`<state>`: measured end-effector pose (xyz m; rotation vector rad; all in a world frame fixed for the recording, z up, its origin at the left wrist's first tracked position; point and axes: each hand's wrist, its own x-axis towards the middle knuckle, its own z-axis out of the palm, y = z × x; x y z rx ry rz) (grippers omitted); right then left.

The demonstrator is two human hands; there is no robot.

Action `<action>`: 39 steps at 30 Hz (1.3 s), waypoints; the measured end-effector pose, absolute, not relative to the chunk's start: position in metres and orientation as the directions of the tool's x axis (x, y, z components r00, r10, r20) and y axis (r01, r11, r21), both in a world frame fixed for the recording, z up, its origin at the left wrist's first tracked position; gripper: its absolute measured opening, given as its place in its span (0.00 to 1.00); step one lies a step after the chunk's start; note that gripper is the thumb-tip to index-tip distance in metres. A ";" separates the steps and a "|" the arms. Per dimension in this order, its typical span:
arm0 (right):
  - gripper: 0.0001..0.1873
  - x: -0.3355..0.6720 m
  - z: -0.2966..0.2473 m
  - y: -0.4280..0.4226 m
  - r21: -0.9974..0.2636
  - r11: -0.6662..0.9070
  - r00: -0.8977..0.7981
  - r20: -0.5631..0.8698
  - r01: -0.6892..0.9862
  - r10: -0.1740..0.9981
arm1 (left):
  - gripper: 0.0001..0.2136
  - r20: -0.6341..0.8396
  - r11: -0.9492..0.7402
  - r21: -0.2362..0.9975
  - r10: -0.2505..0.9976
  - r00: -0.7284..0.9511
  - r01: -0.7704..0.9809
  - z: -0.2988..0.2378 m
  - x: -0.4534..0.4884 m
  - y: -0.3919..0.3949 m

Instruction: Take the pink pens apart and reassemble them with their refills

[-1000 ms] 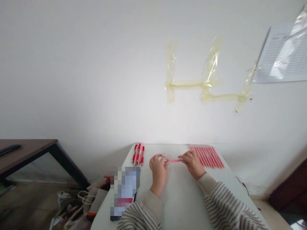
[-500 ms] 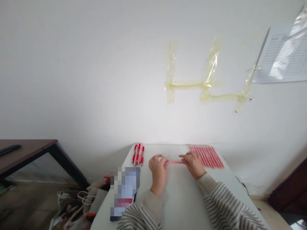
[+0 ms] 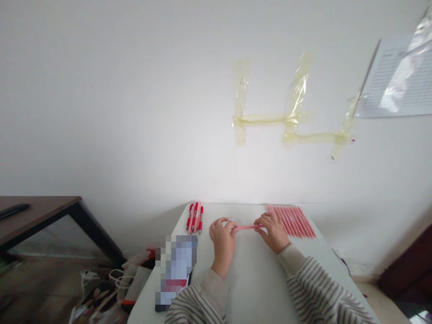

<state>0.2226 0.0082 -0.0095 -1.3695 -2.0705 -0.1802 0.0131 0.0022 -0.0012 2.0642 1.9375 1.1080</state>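
A slim pink pen [image 3: 246, 227] lies crosswise between my two hands, over the middle of the white table [image 3: 256, 279]. My left hand [image 3: 223, 240] pinches its left end between thumb and fingers. At the other end, my right hand [image 3: 272, 231] grips it with thumb and fingertips, which cover the tip. Close by on the right is a row of several pink pens [image 3: 293, 221] laid side by side, partly behind my right hand. Several red and pink pens [image 3: 195, 218] form a small group at the back left of the table.
A phone-like object [image 3: 178, 270], its face blurred, lies on the table's left side. To the left stands a brown desk [image 3: 37, 213] with a dark leg. Bags and loose items [image 3: 118, 283] crowd the floor there. The wall [image 3: 135, 99] rises behind the table.
The fingers of my right hand have shifted slightly on the pen, and its right end sits a little higher. My left hand stays in place.
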 end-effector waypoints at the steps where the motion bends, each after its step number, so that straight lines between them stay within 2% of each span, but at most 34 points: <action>1: 0.05 0.222 -0.009 0.008 -0.226 0.446 -0.248 0.579 0.866 0.777 | 0.06 0.428 -0.186 0.534 0.901 -0.074 0.825 -0.001 0.013 0.002; 12: 0.09 0.221 -0.014 0.012 -0.186 0.425 -0.238 0.603 0.886 0.761 | 0.06 0.451 -0.204 0.544 0.889 -0.079 0.814 0.000 0.014 0.002; 19: 0.13 0.222 -0.015 0.013 -0.195 0.416 -0.234 0.588 0.888 0.774 | 0.05 0.473 -0.219 0.522 0.878 -0.067 0.824 -0.002 0.013 0.002; 23: 0.12 0.222 -0.014 0.011 -0.202 0.439 -0.249 0.590 0.876 0.768 | 0.05 0.486 -0.203 0.517 0.870 -0.089 0.831 -0.001 0.013 0.001; 26: 0.16 0.222 -0.012 0.009 -0.221 0.448 -0.251 0.583 0.866 0.773 | 0.05 0.483 -0.184 0.514 0.869 -0.106 0.838 0.000 0.013 0.001; 31: 0.08 0.223 -0.009 0.009 -0.227 0.449 -0.250 0.579 0.865 0.776 | 0.05 0.473 -0.184 0.514 0.875 -0.098 0.838 -0.001 0.013 0.001; 39: 0.12 0.221 -0.009 0.009 -0.184 0.439 -0.250 0.608 0.879 0.754 | 0.05 0.475 -0.212 0.534 0.876 -0.083 0.819 -0.001 0.013 0.002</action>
